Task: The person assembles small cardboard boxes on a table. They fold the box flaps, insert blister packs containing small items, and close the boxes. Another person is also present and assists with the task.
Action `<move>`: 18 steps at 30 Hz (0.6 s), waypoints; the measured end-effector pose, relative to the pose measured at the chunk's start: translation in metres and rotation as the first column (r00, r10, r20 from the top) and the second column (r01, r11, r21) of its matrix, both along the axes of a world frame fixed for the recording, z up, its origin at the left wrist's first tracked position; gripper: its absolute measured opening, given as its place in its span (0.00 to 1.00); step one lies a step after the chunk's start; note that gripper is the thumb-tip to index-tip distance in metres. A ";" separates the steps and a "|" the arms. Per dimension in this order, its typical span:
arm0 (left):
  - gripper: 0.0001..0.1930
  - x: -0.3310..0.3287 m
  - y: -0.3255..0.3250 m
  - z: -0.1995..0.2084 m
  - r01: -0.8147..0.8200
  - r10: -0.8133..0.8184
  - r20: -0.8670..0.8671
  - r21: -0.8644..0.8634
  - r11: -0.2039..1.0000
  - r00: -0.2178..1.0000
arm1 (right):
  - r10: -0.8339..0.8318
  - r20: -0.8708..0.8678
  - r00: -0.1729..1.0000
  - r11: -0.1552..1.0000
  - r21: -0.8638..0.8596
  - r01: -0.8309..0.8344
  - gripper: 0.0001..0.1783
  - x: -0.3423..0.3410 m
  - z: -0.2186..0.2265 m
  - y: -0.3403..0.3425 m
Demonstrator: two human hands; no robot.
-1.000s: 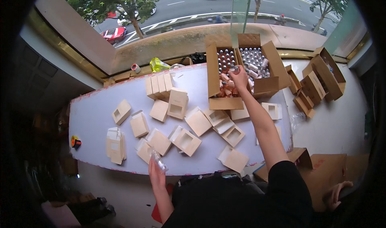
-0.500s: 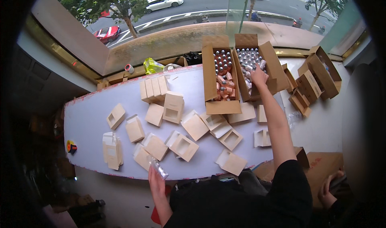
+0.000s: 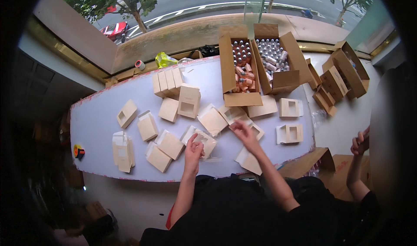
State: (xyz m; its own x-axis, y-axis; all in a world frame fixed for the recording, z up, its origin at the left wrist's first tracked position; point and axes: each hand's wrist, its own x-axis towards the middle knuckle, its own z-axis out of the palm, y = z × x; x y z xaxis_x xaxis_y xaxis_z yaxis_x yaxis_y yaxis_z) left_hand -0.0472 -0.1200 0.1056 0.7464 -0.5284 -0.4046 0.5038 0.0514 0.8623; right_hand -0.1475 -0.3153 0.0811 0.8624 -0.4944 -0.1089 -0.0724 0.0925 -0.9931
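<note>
Over the near middle of the table, my left hand [image 3: 194,154] has its fingers curled at the edge of a clear plastic piece [image 3: 211,158], blurred and see-through. Behind that piece lies a pale cream box with a window [image 3: 208,147]. My right hand [image 3: 245,134] hovers to the right, above more cream boxes, its fingers smeared by motion; whether it holds anything does not show. Flap-open cream boxes [image 3: 170,145] lie to the left of my left hand. Beyond my right hand are a carton of pink bottles with silver caps [image 3: 241,99] and a carton of clear, silver-capped bottles [image 3: 285,80].
A stack of flattened boxes [image 3: 124,152] and a yellow-and-black tape roll [image 3: 78,151] lie at the left. Upright cream boxes [image 3: 167,82] stand farther back. Brown cartons [image 3: 346,74] sit on the floor at right. Another person's hand [image 3: 360,142] shows at the right edge.
My right hand has left the clear-bottle carton and come back over the table. My left hand has moved right and forward with the clear plastic piece. The co-worker's hand has risen.
</note>
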 end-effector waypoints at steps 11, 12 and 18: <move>0.24 -0.033 -0.038 -0.017 0.180 -0.180 -0.008 0.019 0.984 0.984 | -0.034 0.068 0.997 0.981 0.193 0.020 0.10 -0.036 0.019 0.053; 0.24 -0.034 -0.038 -0.018 0.219 -0.219 0.009 -0.015 0.976 0.976 | -0.044 -0.021 0.999 0.998 -0.040 0.043 0.11 -0.038 0.033 0.052; 0.27 -0.033 -0.036 -0.011 0.426 -0.479 -0.110 -0.318 0.847 0.871 | -0.282 0.044 0.958 0.588 -0.781 0.209 0.11 -0.043 0.047 0.074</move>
State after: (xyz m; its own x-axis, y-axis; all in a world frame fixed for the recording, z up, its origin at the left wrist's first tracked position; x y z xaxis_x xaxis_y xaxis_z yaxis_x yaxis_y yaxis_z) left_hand -0.0806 -0.1557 0.0942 0.3252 -0.8984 -0.2951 0.6728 0.0005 0.7398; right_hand -0.1907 -0.2414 0.1282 0.7023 -0.6164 0.3561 -0.2433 -0.6780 -0.6937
